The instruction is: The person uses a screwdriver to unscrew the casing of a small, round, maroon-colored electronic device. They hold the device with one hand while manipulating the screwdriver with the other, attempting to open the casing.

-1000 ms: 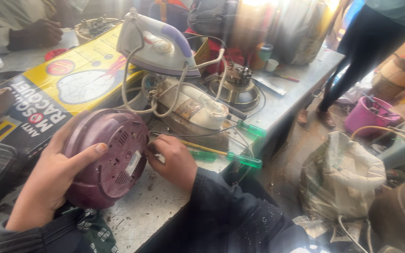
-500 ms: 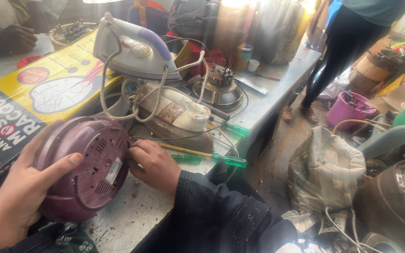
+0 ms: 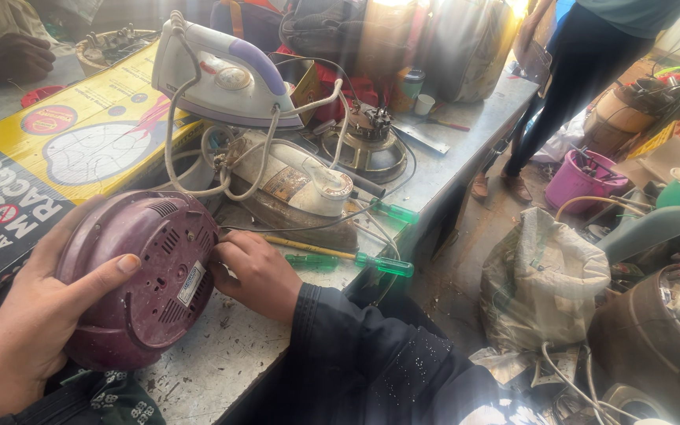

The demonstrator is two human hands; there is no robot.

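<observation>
My left hand (image 3: 37, 327) grips a round purple appliance base (image 3: 147, 279), turned on its side so its vented underside with a white label faces me. My right hand (image 3: 257, 275) rests against the right edge of that base with its fingers curled; whether they pinch something small is hidden. Just beyond the right hand lie two screwdrivers with green handles (image 3: 383, 264) on the grey workbench (image 3: 222, 354). A white and purple clothes iron (image 3: 226, 79) sits above a second, dismantled iron (image 3: 293, 185) with tangled white cords.
A yellow and black box (image 3: 49, 157) lies at the left. A round metal heating plate (image 3: 367, 145) and bags stand at the back. Another person's legs (image 3: 568, 86) stand by the bench's far corner. A white sack (image 3: 545, 275), a purple bucket (image 3: 580, 177) and pots crowd the floor at right.
The view has shifted left and slightly down. Both hands stay on the purple base, which has tilted a little so its underside faces me more.
</observation>
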